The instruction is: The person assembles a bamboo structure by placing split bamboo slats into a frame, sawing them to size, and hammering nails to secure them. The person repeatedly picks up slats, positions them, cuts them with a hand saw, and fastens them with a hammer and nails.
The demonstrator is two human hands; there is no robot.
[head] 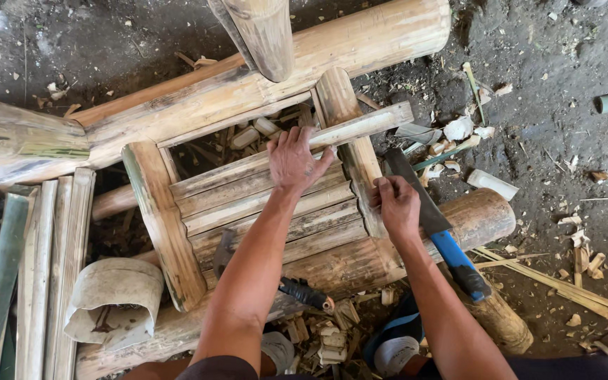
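My left hand (293, 158) presses flat on a loose bamboo slat (367, 125) that lies across the far end of a bamboo frame (163, 218), its fingers spread over the slat's edge. Several slats (248, 204) lie side by side inside the frame. My right hand (397, 205) rests on the frame's right rail (359, 162), fingers curled against it, holding nothing that I can see. Just right of it lies a cleaver with a dark blade (409, 186) and a blue handle (452, 255), resting on a thick bamboo log (480, 214).
A hammer with a black grip (304, 292) lies under my left forearm. Thick bamboo poles (360, 42) cross the top. Split bamboo strips (36, 267) and a curved bamboo piece (110, 299) lie at left. Chips and offcuts (459, 130) litter the dirt floor.
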